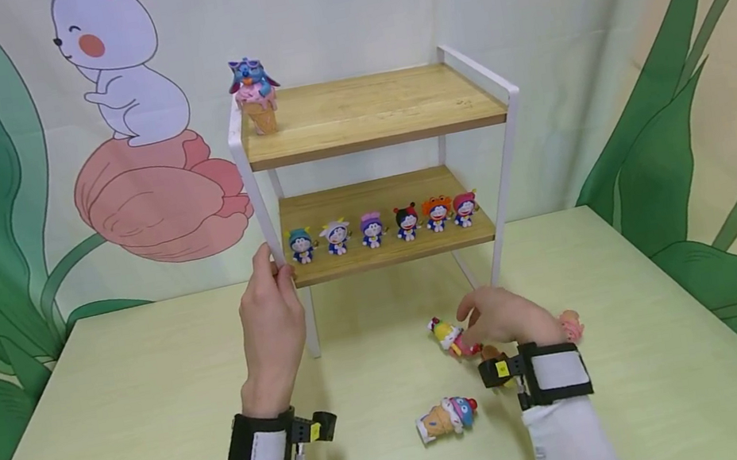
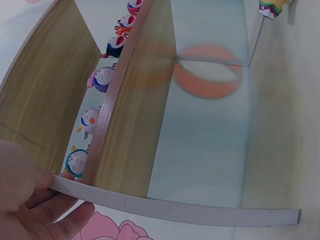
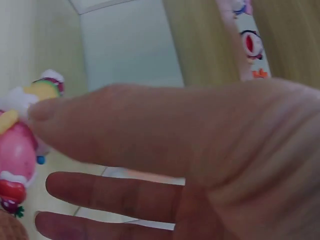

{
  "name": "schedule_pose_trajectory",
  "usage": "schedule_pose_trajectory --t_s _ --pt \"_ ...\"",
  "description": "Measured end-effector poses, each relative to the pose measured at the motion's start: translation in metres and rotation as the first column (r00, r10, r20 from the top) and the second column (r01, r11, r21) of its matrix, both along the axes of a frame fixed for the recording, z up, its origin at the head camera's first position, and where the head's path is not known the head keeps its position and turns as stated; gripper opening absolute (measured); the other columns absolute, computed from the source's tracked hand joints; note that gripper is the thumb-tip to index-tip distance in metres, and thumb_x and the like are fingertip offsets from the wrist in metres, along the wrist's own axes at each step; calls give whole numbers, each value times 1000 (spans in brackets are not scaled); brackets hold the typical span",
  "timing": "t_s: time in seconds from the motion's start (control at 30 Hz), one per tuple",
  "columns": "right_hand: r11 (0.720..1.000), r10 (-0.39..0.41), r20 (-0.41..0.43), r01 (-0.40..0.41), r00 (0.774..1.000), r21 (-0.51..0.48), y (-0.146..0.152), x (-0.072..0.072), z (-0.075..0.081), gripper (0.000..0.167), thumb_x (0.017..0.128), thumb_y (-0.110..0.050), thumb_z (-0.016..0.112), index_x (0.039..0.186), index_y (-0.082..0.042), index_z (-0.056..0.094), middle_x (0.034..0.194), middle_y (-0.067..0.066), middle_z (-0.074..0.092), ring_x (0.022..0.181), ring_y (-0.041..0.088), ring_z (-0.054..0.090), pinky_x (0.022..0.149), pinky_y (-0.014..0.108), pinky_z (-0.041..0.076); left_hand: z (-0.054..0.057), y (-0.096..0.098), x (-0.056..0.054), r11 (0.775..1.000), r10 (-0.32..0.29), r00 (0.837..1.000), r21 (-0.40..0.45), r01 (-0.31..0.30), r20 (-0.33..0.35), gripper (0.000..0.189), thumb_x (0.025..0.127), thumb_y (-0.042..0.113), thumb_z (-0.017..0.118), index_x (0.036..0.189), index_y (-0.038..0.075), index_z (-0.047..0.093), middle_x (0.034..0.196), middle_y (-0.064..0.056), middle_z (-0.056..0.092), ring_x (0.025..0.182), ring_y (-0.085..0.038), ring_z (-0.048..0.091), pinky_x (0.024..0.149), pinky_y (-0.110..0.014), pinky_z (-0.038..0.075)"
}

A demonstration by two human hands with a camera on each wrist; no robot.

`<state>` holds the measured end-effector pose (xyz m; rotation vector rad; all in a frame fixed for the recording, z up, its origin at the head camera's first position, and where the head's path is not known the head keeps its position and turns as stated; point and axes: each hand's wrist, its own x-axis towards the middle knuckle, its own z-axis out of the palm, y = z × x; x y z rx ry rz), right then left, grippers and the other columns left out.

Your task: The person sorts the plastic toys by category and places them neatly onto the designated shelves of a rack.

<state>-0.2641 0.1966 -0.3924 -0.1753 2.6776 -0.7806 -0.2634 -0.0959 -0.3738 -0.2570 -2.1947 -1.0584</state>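
Nearest you, a blue-hatted figurine lay to the near left of your right hand. That hand was released, fingers loose beside a yellow-capped pink figurine on its left; thumb contact could not be told. Your left hand grasped the white shelf post. Beyond, to its right, stood six costumed figurines; above it, a Stitch ice-cream-cone figurine.

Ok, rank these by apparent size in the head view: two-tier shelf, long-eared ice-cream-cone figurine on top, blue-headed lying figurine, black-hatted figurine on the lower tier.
1. Two-tier shelf
2. Long-eared ice-cream-cone figurine and blue-headed lying figurine: too close to rank; the lying one is nearer the camera.
3. Black-hatted figurine
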Motion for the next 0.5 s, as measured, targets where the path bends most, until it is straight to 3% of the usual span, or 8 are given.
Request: schedule_pose_trajectory --t_s 0.17,0.37,0.5 --pt "1000 12 16 -12 1000 -12 -3 0 -6 39 80 -9 78 116 -2 62 96 8 63 81 22 59 74 36 50 0 0 0 1000 3 1000 2 -3 1 30 100 1 52 129 -3 46 99 -21 64 80 -29 65 66 -40 58" --pt "998 16 78 -12 997 -55 -7 -1 -13 49 81 -3 73 126 0 55 80 9 64 60 21 60 58 31 50 0 0 -2 1000 -4 1000 7 4 -5 30 100 1 51 129 -4 46 100 -22 64 81 -30 65 66 -41 58" --pt "999 -8 81 11 997 -35 -11 -2 -17 56 77 -2 76 129 -4 55 85 8 62 67 22 58 58 30 48 0 0 -1 1000 -5 1000 6 5 -1 30 100 1 51 129 -4 46 100 -22 64 81 -30 66 67 -42 58"
